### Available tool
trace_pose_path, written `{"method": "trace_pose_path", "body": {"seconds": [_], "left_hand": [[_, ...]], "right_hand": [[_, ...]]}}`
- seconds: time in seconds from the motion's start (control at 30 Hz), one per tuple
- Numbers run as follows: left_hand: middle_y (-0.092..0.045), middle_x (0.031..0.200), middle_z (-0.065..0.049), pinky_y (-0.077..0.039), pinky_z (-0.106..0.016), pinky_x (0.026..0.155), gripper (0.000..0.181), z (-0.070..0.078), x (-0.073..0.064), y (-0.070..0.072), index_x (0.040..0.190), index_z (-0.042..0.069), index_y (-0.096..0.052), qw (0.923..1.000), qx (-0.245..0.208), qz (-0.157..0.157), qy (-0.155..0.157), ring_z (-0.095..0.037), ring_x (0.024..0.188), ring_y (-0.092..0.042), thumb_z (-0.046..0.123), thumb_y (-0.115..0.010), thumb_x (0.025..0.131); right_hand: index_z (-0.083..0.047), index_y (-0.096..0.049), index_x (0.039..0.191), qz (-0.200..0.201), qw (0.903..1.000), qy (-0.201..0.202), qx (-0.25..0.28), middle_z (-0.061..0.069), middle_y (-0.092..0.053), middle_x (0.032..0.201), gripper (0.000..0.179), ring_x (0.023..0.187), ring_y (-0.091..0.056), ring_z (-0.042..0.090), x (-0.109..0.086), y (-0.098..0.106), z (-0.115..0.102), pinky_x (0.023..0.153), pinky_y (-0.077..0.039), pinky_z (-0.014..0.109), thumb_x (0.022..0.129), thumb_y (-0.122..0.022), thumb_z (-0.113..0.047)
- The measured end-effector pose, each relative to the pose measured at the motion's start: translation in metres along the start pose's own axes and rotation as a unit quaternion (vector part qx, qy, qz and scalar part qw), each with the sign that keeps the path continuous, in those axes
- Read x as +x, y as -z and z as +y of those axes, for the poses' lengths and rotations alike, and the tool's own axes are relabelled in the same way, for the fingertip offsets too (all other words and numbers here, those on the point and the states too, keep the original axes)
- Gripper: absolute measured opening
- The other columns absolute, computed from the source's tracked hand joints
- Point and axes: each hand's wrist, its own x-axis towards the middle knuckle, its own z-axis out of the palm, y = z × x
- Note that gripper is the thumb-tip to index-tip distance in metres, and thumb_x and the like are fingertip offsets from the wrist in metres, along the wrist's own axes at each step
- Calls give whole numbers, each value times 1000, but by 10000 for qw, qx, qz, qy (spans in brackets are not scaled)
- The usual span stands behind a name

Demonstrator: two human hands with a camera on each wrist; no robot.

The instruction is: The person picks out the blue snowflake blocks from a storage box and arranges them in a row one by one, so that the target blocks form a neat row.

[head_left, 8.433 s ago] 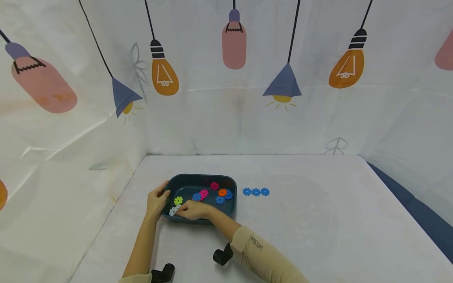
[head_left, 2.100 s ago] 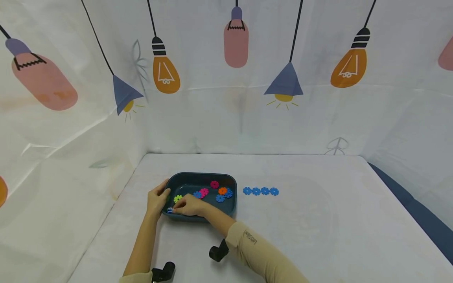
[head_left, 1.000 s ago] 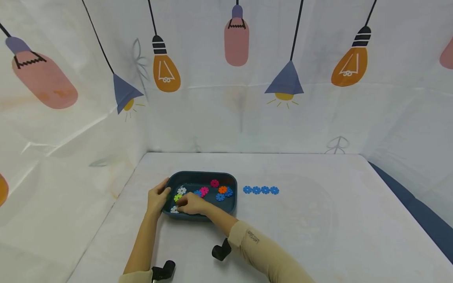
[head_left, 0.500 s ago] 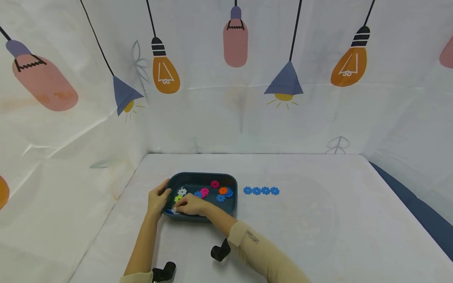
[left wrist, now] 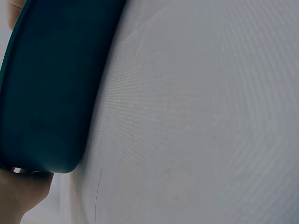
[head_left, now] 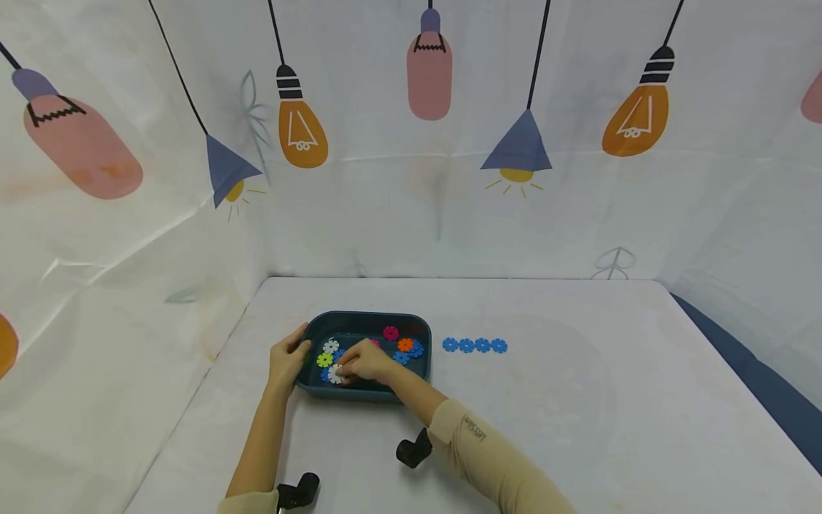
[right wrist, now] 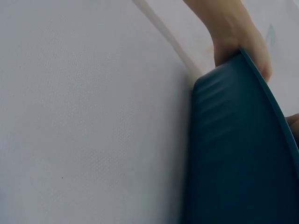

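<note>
My left hand (head_left: 285, 360) grips the left end of a dark teal tray (head_left: 366, 395), thumb over the rim; the left wrist view shows this hand (left wrist: 23, 193) at the tray's outer corner. Inside the tray, my right hand (head_left: 367, 361) pinches a white flower-shaped disc (head_left: 335, 374) near the front left. A blue disc (head_left: 325, 375) shows partly behind it. Close by lie a yellow-green disc (head_left: 325, 360) and another white disc (head_left: 330, 346). In the right wrist view the tray wall (right wrist: 233, 140) hides most of the right hand (right wrist: 293, 126).
Right of the tray, several blue flower discs (head_left: 481, 345) form a straight row on the white table (head_left: 578, 400). The tray's right half holds an orange disc (head_left: 405, 345), a dark pink disc (head_left: 391, 333) and blue discs (head_left: 401, 358). A white printed sheet (head_left: 385, 214) rises behind the table.
Another blue disc has joined the row's right end since the earliest frame. A white disc now lies farther back in the tray. Lately my right hand has shifted slightly right, pinching a white disc.
</note>
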Motion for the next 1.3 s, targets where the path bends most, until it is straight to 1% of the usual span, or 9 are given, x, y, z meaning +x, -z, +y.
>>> {"method": "trace_pose_path", "body": {"seconds": [0.13, 0.3, 0.4, 0.57, 0.77, 0.83, 1.07, 1.17, 1.3], "left_hand": [[-32, 149, -16, -23, -41, 113, 46, 0, 0, 1, 142, 1, -38, 10000, 14, -20, 32, -29, 140, -25, 4, -44, 97], [-32, 149, -17, -23, -41, 113, 46, 0, 0, 1, 142, 1, -38, 10000, 25, -16, 3, -29, 140, -25, 4, -44, 96], [-32, 149, -17, -24, -40, 113, 46, 0, 0, 1, 142, 0, -38, 10000, 23, -6, -26, -29, 139, -26, 3, -44, 96], [-32, 149, -17, -24, -40, 113, 46, 0, 0, 1, 142, 0, -38, 10000, 10, -10, -41, -29, 139, -26, 4, -44, 96], [-33, 148, -17, -25, -41, 112, 46, -1, 0, 0, 141, -1, -39, 10000, -4, -1, -50, -30, 139, -27, 3, -46, 96], [-33, 148, -18, -25, -41, 112, 46, -1, -1, -1, 141, -1, -40, 10000, 5, 7, -56, -30, 138, -27, 3, -46, 95], [-33, 149, -16, -25, -41, 112, 46, -2, 1, -1, 141, 0, -39, 10000, -2, 36, -33, -29, 139, -27, 4, -45, 95], [-32, 149, -16, -24, -41, 113, 46, -1, 2, 0, 142, 1, -38, 10000, -9, 30, 24, -29, 139, -26, 4, -44, 96], [-31, 150, -15, -23, -40, 113, 46, 0, 2, 1, 143, 2, -38, 9999, -4, -28, 116, -29, 140, -24, 5, -44, 97]], "right_hand": [[8, -71, 85, 732, 9964, 99, -418, 13, -70, 73, 9, 61, -68, 21, 1, 1, 1, 57, -56, 25, 80, -71, 0], [6, -72, 91, 1584, 9795, 382, -1184, 11, -71, 78, 15, 66, -67, 17, 1, -2, 0, 60, -54, 22, 80, -73, -5], [6, -71, 96, 1554, 9815, 343, -1068, 11, -70, 84, 18, 70, -65, 15, 0, -3, -2, 63, -54, 23, 80, -72, -3], [8, -71, 96, 1097, 9932, -59, -396, 13, -70, 87, 16, 69, -65, 16, 0, -5, -4, 63, -56, 26, 81, -67, 4], [8, -71, 95, 513, 9970, -223, -530, 12, -70, 88, 14, 69, -63, 13, 1, -7, -3, 65, -57, 27, 84, -64, 4], [7, -72, 93, 599, 9968, -158, -514, 12, -70, 85, 12, 65, -62, 11, 0, -7, -2, 63, -56, 26, 83, -64, 5], [10, -71, 91, 1032, 9940, 27, 356, 15, -70, 83, 13, 60, -64, 14, -1, 4, 1, 64, -57, 30, 81, -63, 12], [10, -70, 91, 1230, 9921, 27, 259, 16, -70, 84, 13, 64, -66, 17, -1, 9, 2, 66, -57, 30, 80, -63, 13], [6, -71, 94, 1565, 9871, 42, -322, 12, -69, 88, 16, 72, -62, 15, -2, 10, 1, 68, -56, 27, 79, -65, 10]]}}
